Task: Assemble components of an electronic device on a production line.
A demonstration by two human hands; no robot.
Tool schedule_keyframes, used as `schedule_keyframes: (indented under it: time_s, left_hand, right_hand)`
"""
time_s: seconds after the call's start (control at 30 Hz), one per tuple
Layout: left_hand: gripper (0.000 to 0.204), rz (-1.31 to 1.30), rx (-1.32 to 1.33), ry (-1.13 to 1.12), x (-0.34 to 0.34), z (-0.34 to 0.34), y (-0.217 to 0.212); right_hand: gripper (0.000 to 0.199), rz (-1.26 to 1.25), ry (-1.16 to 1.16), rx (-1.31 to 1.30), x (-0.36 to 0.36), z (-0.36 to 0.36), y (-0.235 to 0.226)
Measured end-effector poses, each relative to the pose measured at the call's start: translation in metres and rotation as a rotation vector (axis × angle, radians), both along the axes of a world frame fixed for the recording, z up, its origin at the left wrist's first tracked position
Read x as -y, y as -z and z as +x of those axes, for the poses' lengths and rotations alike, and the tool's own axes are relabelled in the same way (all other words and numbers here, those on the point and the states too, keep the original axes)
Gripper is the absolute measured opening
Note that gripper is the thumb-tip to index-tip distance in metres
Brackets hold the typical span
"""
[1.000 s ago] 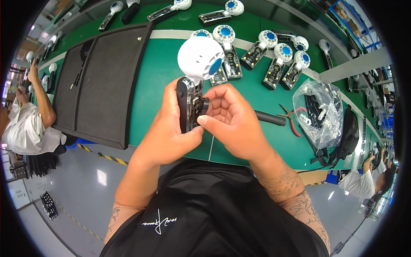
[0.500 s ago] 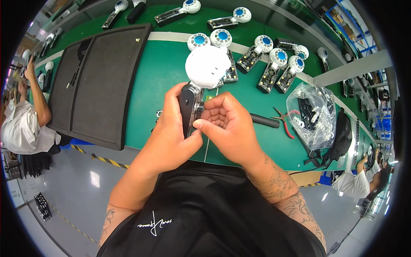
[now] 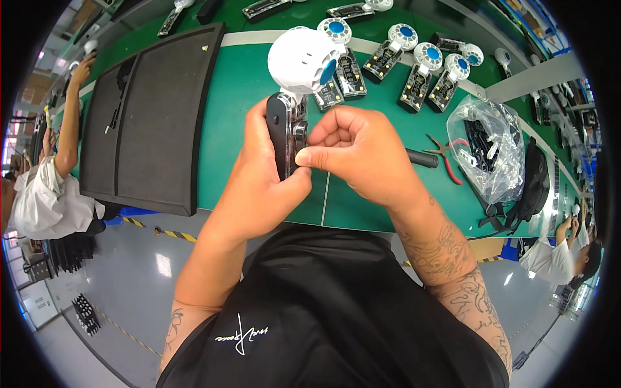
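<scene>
Upright in my left hand [image 3: 259, 174] is a handheld fan [image 3: 296, 61] with a round white head and a black handle [image 3: 279, 123]. My left fingers wrap round the handle from the left, with the thumb low on its near end. A dark round part [image 3: 299, 131] sticks out from the handle's clear right side. Close against that side is my right hand [image 3: 362, 152], its fingers curled and its thumb tip touching the handle below the round part. Anything between the right fingers is hidden.
Several fans with clear-backed handles [image 3: 381, 61] lie across the green table [image 3: 246, 77]. On the right are a black cylinder [image 3: 424, 158], red-handled pliers [image 3: 451, 165], a clear bag of dark parts [image 3: 488, 152] and a black bag [image 3: 532, 174]. A black panel [image 3: 158, 116] covers the left side. Other people work at both sides.
The fan's head has turned, so a blue disc shows on its right side. Both hands and the fan sit higher in view; my right fingers have drawn slightly away from the dark round part.
</scene>
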State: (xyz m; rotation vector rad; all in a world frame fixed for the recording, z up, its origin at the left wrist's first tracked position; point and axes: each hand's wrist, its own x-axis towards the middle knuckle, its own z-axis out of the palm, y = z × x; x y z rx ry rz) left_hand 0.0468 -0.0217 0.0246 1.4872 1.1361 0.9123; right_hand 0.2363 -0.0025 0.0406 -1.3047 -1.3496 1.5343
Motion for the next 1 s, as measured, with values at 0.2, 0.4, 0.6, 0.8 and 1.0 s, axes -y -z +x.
schedule_keyframes:
  time_s: [0.2,0.4,0.6,0.8,1.0]
  left_hand:
    - [0.074,0.069,-0.049,-0.025,0.001,0.009,0.002]
    - [0.073,0.012,0.011,0.036,-0.008,0.002,0.010]
    - [0.066,-0.411,0.610,0.055,-0.015,-0.012,0.010]
    - [0.058,-0.452,0.759,0.007,-0.014,-0.021,0.012]
    - [0.055,-0.395,0.615,-0.062,-0.005,-0.021,0.010]
  right_hand:
    - [0.015,-0.004,0.050,-0.040,0.004,0.001,0.011]
    - [0.015,0.091,0.048,0.081,0.002,0.003,0.010]
    - [0.011,0.879,0.015,0.770,-0.012,0.037,0.054]
    - [0.014,0.737,-0.162,1.092,0.002,0.048,0.064]
    - [0.022,0.326,-0.088,0.617,0.018,0.047,-0.010]
